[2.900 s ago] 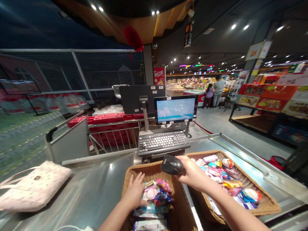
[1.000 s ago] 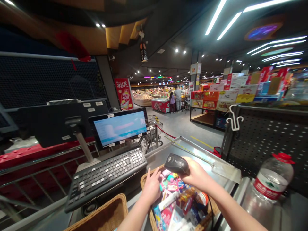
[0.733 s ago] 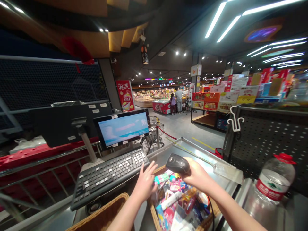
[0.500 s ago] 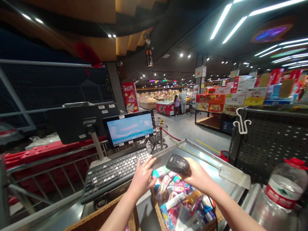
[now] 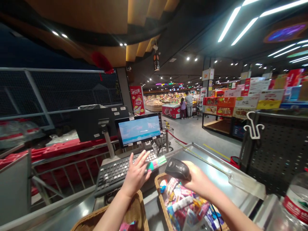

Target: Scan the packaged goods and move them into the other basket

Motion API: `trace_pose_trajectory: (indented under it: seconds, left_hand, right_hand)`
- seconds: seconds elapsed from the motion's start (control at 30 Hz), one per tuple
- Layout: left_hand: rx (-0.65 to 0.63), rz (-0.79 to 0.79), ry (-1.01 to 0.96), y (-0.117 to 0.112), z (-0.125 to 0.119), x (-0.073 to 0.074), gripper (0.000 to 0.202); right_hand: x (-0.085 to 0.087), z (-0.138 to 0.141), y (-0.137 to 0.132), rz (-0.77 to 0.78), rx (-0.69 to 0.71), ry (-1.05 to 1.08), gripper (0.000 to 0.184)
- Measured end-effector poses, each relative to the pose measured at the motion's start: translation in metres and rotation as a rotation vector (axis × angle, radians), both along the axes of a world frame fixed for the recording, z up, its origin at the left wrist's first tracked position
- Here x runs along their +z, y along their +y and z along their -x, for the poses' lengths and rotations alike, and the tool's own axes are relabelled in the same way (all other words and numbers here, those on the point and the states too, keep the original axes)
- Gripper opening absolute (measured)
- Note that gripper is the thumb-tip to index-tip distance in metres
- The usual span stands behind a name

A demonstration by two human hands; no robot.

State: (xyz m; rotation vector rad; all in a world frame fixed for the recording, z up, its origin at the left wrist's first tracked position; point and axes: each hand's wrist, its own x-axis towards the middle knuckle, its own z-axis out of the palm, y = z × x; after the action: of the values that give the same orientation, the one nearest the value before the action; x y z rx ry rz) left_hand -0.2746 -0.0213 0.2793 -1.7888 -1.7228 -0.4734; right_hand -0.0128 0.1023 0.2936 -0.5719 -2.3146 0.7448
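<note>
- From the head view, we see the right hand (image 5: 198,184) closed round a black handheld barcode scanner (image 5: 177,169), its fingers wrapped tight about the grip.
- The scanner sits at about 6 o'clock, just below the middle of the view. Its long axis lies nearly level, with the nose pointing to 9 o'clock, at a small green-and-pink packet (image 5: 156,163) just beside it.
- That packet lies at the thumb of the left hand (image 5: 136,175), whose fingers are spread — we cannot tell whether it is gripped or only touched.
- Under the right hand, a wicker basket (image 5: 160,192) brims with wrapped sweets (image 5: 185,205).
- A second wicker basket (image 5: 137,208) sits below the left wrist, at 7 o'clock.
- Just past the left hand lies a keyboard (image 5: 120,175), with a till screen (image 5: 139,130) behind it, toward 11 o'clock.
- A steel counter (image 5: 211,173) runs off toward 3 o'clock, and a water bottle (image 5: 297,205) stands at 4 o'clock.
</note>
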Motion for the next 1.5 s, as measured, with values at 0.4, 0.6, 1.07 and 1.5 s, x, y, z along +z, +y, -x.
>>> trace_pose_trajectory:
  seconds: [0.4,0.6,1.07,1.5]
  left_hand:
    - [0.097,-0.063,0.014,-0.030,0.017,0.008,0.016]
    - [0.064,-0.175,-0.007,-0.041,0.024,0.004,0.012]
    - [0.118,-0.166,-0.038,-0.086,0.043,-0.005,0.015]
    - [0.254,-0.055,-0.027,-0.159,0.066,-0.032,0.013]
  right_hand:
    - [0.014,0.014,-0.025,-0.051,0.086,-0.047,0.041]
    - [0.009,0.019,-0.030,-0.012,0.104,-0.052,0.042]
    - [0.006,0.047,-0.054,-0.043,0.206,-0.035,0.046]
    - [-0.002,0.094,-0.088,-0.039,0.330,-0.041,0.041]
